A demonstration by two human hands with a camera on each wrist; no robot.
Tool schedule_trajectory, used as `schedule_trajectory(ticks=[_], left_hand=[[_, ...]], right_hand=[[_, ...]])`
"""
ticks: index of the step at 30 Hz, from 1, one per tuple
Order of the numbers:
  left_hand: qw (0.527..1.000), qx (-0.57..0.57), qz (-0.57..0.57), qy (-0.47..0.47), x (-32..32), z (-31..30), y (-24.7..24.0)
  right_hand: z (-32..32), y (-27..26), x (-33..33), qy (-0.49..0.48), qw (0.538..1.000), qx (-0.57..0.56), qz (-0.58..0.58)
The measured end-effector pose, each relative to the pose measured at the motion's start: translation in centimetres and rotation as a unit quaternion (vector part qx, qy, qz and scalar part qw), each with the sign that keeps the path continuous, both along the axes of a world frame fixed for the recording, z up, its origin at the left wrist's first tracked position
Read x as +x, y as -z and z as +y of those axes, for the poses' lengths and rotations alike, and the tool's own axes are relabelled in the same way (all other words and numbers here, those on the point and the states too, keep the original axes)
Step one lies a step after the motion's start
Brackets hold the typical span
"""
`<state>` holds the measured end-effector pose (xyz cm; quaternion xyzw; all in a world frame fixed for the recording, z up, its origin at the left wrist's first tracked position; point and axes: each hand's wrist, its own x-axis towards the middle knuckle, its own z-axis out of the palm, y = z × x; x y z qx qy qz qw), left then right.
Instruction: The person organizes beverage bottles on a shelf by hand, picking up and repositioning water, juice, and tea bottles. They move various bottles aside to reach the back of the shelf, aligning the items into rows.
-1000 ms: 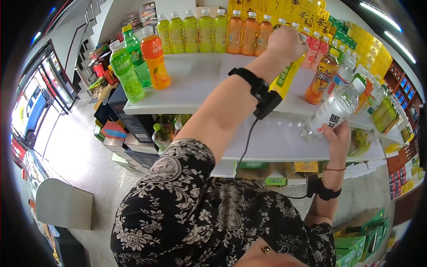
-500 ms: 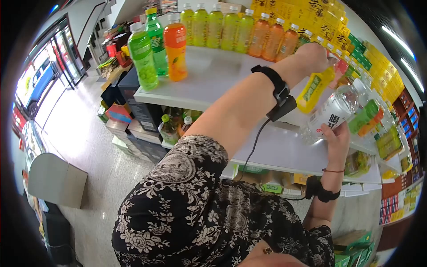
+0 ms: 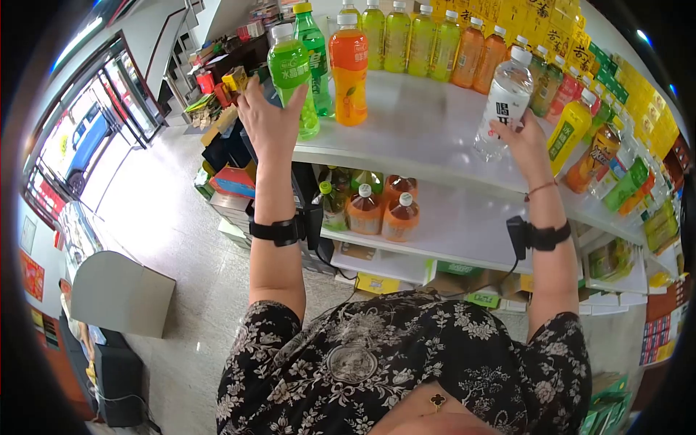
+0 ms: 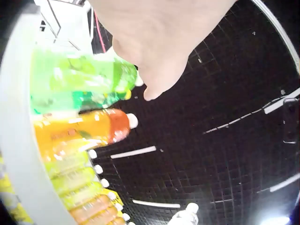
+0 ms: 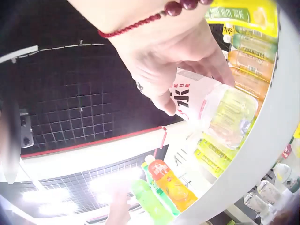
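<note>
My right hand (image 3: pixel 528 148) grips a clear water bottle (image 3: pixel 500 109) with a white label, upright over the upper shelf. In the right wrist view the thumb and fingers wrap its label, and the bottle's bottom end points toward the shelf. My left hand (image 3: pixel 270 116) is at the shelf's left end, fingers spread, beside a light green bottle (image 3: pixel 293 76). Its thumb overlaps that bottle in the head view. Behind stands a darker green bottle with a yellow cap (image 3: pixel 312 51), and to the right an orange juice bottle (image 3: pixel 349 72). A yellow bottle (image 3: pixel 570 134) stands right of my right hand.
Rows of yellow-green bottles (image 3: pixel 422 47) and orange bottles (image 3: pixel 470 54) line the back of the upper shelf (image 3: pixel 406 138). More mixed bottles stand at the right end. Several orange-brown bottles (image 3: pixel 365 210) sit on the lower shelf. Yellow boxes (image 3: pixel 536 25) are stacked behind.
My left hand has let go of the yellow bottle, now standing on the shelf at right, and has swung to the left end. My right hand has raised the water bottle over the upper shelf.
</note>
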<state>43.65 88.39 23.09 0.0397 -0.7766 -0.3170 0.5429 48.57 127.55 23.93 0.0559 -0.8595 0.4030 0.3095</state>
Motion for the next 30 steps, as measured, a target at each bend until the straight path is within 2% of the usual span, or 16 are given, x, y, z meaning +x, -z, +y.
schedule_trajectory(ticks=[1,3,7,12,13,14,16,18,21,23,26,30], left_hand=[[1.000,-0.004,0.001,0.005,0.0,-0.5,0.5],[0.986,-0.061,-0.154,0.021,0.1,-1.2,1.3],[0.983,-0.080,-0.132,0.098,-1.5,-1.7,3.3],[0.990,-0.072,-0.081,0.094,-0.2,-0.2,3.2],[0.987,-0.055,-0.069,0.138,0.4,0.5,3.0],[0.981,-0.035,-0.057,0.181,0.9,1.1,2.9],[0.973,-0.017,-0.080,0.216,1.6,3.9,2.5],[0.960,-0.049,-0.089,0.261,2.5,7.8,2.2],[0.951,-0.068,-0.093,0.287,1.1,13.2,2.5],[0.937,-0.080,-0.162,0.300,0.1,16.3,2.7],[0.930,-0.070,-0.165,0.320,-0.5,19.1,2.9],[0.929,-0.059,-0.181,0.318,-0.1,19.9,2.5]], right_hand=[[-0.2,0.1,-0.4,0.005,1.000,-0.004,0.001],[-0.3,0.1,-0.9,0.017,1.000,-0.017,-0.013],[0.0,0.3,-0.9,0.038,0.999,-0.016,-0.020],[0.8,1.5,-0.8,0.030,0.999,-0.001,-0.034],[1.2,2.0,-0.6,0.064,0.995,0.077,0.016],[1.3,2.4,-0.1,0.071,0.994,0.078,0.017],[1.0,2.8,1.5,0.132,0.971,0.091,0.178],[0.4,2.8,3.5,0.095,0.969,0.109,0.202],[-0.3,3.4,4.9,0.014,0.980,0.055,0.189],[-0.2,3.9,5.2,-0.043,0.983,0.057,0.166],[0.2,4.2,5.4,-0.074,0.984,0.054,0.152],[0.5,4.8,5.2,-0.107,0.984,0.062,0.126]])
